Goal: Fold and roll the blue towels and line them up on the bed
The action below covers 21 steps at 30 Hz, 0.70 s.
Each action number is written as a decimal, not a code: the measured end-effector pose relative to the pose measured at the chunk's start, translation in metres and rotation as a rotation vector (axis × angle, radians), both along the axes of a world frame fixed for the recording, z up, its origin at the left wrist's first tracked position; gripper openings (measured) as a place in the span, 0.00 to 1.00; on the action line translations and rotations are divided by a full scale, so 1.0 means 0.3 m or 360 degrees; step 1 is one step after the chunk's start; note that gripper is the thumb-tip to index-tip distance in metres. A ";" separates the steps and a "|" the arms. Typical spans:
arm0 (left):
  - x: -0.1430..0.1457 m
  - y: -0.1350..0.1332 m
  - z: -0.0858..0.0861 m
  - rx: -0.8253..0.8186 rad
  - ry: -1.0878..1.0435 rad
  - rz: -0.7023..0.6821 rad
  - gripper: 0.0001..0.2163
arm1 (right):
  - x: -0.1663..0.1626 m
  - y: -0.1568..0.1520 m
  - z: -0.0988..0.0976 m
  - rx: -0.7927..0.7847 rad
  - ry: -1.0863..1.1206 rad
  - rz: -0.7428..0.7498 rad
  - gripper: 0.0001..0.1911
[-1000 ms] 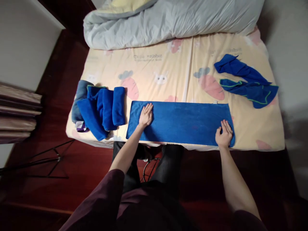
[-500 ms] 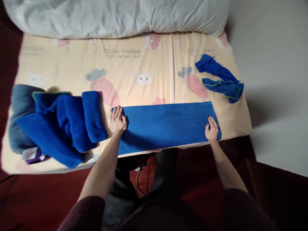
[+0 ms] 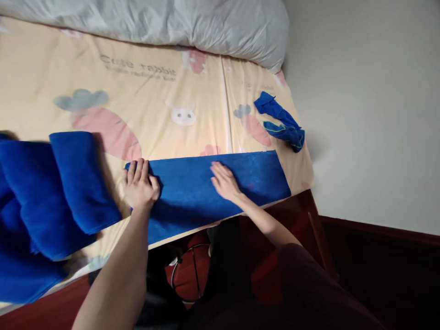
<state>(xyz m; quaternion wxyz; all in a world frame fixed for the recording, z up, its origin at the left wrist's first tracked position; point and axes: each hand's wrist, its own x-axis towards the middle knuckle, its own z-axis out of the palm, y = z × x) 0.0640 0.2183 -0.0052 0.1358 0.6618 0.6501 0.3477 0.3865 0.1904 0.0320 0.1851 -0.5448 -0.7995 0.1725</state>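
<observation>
A blue towel [image 3: 192, 190] lies flat as a long strip along the front edge of the bed. My left hand [image 3: 140, 185] rests on the towel's left end, palm down, fingers stretched over its far left corner. Near the middle of the strip, my right hand [image 3: 225, 181] lies on or just over the cloth with its fingers extended; whether it presses down I cannot tell. Neither hand has anything gripped in it. To the left, a folded blue towel [image 3: 84, 183] lies beside other folded blue cloths [image 3: 44, 197].
Two crumpled blue cloths [image 3: 280, 121], one with a green edge, lie at the bed's right side. A pale quilt [image 3: 206, 27] runs along the back of the printed bedsheet [image 3: 151, 119]. A bare wall [image 3: 360, 114] stands on the right. Below the bed is a dark red floor [image 3: 192, 275].
My right hand has moved left from the towel's right end to about its middle. My left hand stays at the left corner. The view has shifted and turned.
</observation>
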 end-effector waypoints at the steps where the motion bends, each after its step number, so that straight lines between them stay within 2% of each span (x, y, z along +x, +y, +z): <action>1: 0.001 0.000 0.003 0.0001 -0.0009 0.0007 0.29 | -0.083 0.014 -0.004 -0.0048 0.0021 0.0173 0.29; 3: 0.005 0.000 0.009 0.0001 0.0009 0.0033 0.28 | -0.164 0.030 -0.013 -0.0116 0.0052 0.0340 0.30; 5: 0.010 0.000 0.015 0.0008 0.0043 0.0061 0.28 | -0.131 0.040 -0.021 -0.0160 0.0053 0.0342 0.30; 14: 0.017 -0.006 0.041 -0.0024 0.0078 0.0061 0.29 | 0.496 0.104 -0.008 -0.0167 -0.0120 -0.0092 0.27; 18: 0.019 -0.008 0.047 -0.0026 0.0130 0.0057 0.30 | 0.709 0.112 -0.023 -0.0107 -0.0153 -0.0468 0.28; 21: 0.019 -0.010 0.049 -0.0021 0.0183 0.0069 0.29 | 0.824 0.120 -0.050 -0.0016 -0.0135 -0.0707 0.29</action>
